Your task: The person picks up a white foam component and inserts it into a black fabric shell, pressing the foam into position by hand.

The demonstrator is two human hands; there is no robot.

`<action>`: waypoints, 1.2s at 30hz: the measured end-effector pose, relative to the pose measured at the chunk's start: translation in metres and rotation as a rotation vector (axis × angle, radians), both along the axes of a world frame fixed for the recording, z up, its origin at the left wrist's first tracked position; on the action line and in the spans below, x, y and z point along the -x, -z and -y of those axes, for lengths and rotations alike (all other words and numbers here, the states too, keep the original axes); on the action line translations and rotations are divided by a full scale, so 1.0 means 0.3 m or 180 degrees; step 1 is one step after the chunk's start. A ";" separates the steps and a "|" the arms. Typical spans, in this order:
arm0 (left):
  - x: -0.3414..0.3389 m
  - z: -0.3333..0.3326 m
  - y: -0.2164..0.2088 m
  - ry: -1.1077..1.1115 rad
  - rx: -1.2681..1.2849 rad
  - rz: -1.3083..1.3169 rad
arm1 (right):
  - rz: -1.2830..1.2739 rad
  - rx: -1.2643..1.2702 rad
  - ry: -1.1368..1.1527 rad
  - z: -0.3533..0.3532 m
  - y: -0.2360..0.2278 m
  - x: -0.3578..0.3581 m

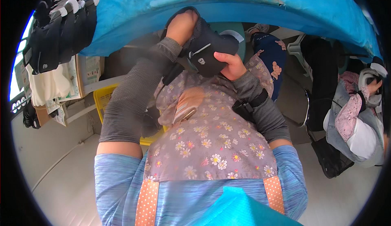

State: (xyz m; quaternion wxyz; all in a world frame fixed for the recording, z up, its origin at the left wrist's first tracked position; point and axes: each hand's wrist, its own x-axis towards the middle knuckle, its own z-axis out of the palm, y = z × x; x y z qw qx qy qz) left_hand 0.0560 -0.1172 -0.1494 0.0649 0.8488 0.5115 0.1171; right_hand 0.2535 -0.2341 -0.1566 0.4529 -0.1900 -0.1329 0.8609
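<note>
A soft dark fabric piece [209,51], tube-like with a small white emblem and a short pale strip, is held up in front of my apron, just below the table edge. My left hand [182,27] reaches into its wide opening at the upper left; the knuckles are bent and the fingertips are hidden in the cloth. On the lower right side my right hand [233,66] grips the piece, thumb lying on top and the other fingers out of sight beneath. A white band [233,35] shows at its far right end.
A blue-covered table [228,6] runs across the top. Several black fabric pieces with white ends [61,34] hang at its left, above white cloth items [49,83]. A yellow crate [106,97] stands low on the left. Another person [358,120] sits at the right.
</note>
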 end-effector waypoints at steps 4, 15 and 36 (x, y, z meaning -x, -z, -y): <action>-0.004 0.013 -0.007 -0.0084 -0.0161 0.0177 | -0.0060 0.0134 0.0011 -0.004 -0.012 -0.010; 0.005 0.044 -0.087 -0.0541 0.0026 0.0165 | 0.0195 -0.0115 -0.0037 -0.017 -0.007 -0.021; -0.017 0.022 -0.043 -0.1016 0.0264 0.0775 | 0.0227 0.0090 0.0156 -0.007 -0.032 -0.011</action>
